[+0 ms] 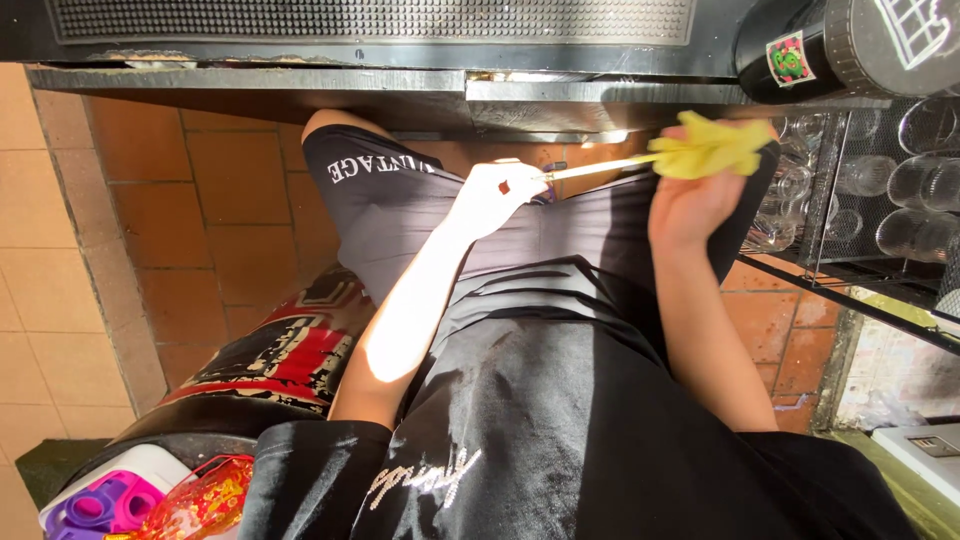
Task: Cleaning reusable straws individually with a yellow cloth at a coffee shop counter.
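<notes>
A thin stick is held between both hands below the counter edge.

The left hand (492,195) is pinched shut on one end of the pale stick (598,168); the right hand (700,190) is closed around a yellow cloth (712,148) wrapped over the other end. The stick's long axis runs hand to hand, roughly parallel to the metal counter edge (400,85), beside a rack of glasses (880,190).

A small square sticker (789,58), pink-edged with a green figure, sits on the dark round bottle (790,50) at about one o'clock. Just right of it, at two o'clock, a black cylinder (890,40) carries a white line-drawn label (915,28), cut by the frame edge.
</notes>
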